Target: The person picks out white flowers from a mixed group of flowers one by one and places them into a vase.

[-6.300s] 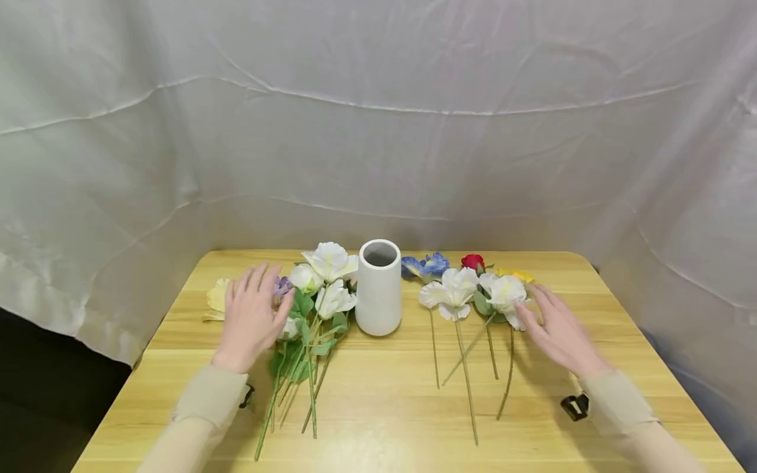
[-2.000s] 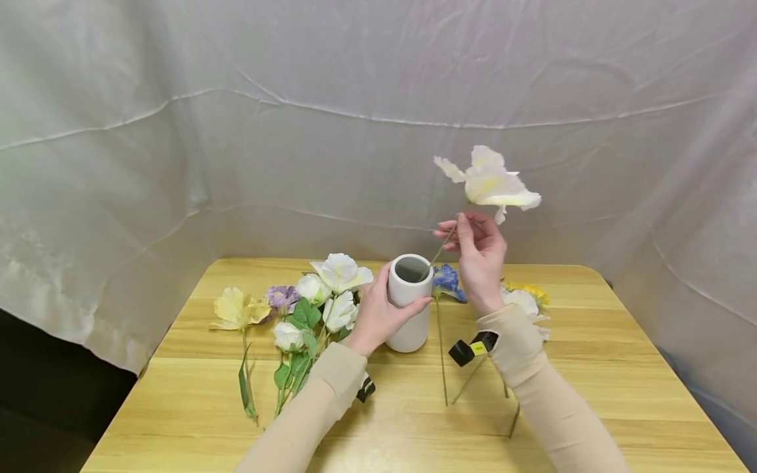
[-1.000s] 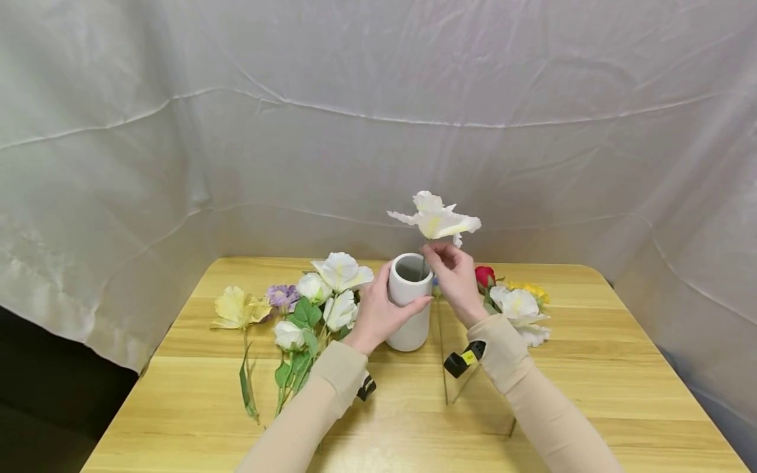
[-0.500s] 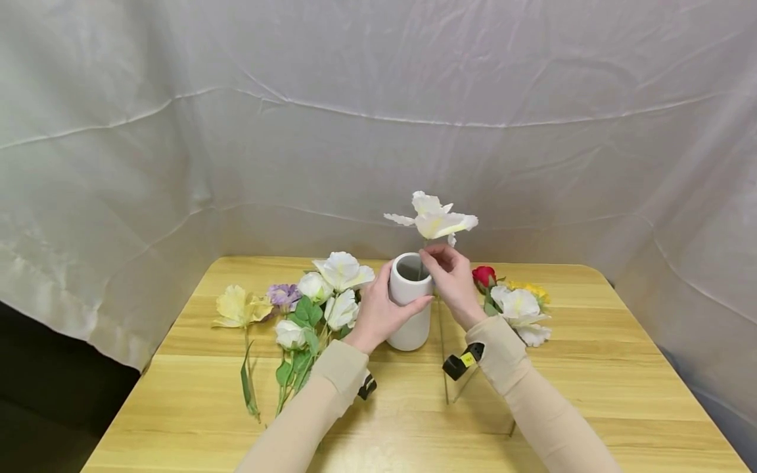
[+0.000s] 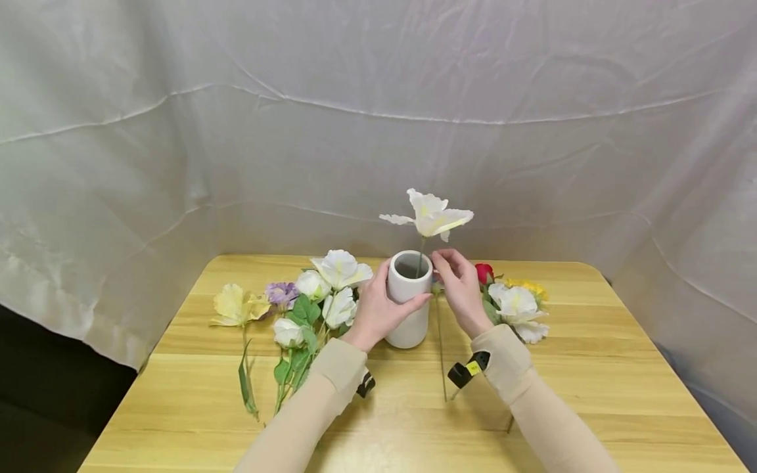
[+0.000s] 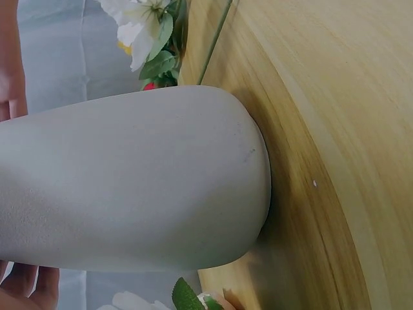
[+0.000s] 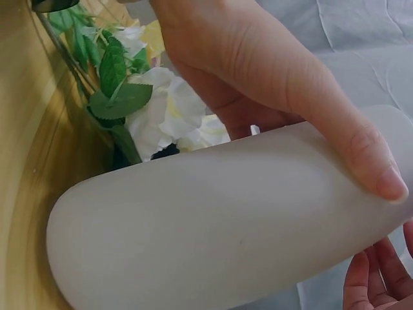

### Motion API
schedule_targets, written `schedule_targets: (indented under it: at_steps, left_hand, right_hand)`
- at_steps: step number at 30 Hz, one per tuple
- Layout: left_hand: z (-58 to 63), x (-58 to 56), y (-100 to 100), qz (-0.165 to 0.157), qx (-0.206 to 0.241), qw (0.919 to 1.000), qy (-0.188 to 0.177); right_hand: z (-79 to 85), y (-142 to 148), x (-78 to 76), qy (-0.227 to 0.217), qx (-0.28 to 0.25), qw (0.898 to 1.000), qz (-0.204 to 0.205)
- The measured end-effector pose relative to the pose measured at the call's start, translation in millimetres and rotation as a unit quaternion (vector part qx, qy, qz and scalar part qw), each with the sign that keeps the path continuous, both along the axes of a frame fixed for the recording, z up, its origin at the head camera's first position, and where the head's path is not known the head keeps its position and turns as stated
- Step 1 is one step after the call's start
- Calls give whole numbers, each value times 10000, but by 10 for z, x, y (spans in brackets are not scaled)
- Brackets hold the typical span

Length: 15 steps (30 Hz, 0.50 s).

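Observation:
A white vase (image 5: pixel 408 325) stands upright on the table. My left hand (image 5: pixel 378 312) grips its upper left side, thumb across the front; the right wrist view shows that thumb (image 7: pixel 381 174) on the vase. From its mouth rises a white ruffled flower (image 5: pixel 436 218), its bare stem leaning on the rim. Just right of the rim is my right hand (image 5: pixel 462 292), off the stem, fingers loosely bent with nothing visible in them. Its fingers (image 7: pixel 371 281) appear beside the vase in the right wrist view.
Left of the vase lie white flowers (image 5: pixel 340 269), a purple flower (image 5: pixel 282 295) and a yellow flower (image 5: pixel 236 305). To the right are a red rose (image 5: pixel 484 272), white blooms (image 5: pixel 520 309) and a yellow bloom (image 5: pixel 532 289). Grey cloth (image 5: pixel 378 157) hangs behind the wooden table (image 5: pixel 591 394).
My right hand lowered the white flower into the vase, then let go of its stem and moved slightly right. My left hand has kept holding the vase since two seconds ago.

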<state>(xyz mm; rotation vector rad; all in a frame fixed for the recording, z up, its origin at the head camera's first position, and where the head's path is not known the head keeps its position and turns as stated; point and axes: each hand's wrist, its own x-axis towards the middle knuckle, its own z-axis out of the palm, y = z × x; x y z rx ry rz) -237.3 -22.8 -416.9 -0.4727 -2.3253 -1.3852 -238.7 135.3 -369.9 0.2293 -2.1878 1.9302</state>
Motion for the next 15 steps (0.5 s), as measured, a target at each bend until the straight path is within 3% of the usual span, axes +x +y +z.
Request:
schedule_targets:
  at_steps: [7, 15]
  left_hand:
    - [12, 7, -1, -30, 52, 10000, -54]
    - [12, 8, -4, -85, 89, 9998, -132]
  right_hand:
    - [-91, 110, 60, -197, -460, 9987, 125]
    - [-243, 332, 122, -651, -521, 9964, 140]
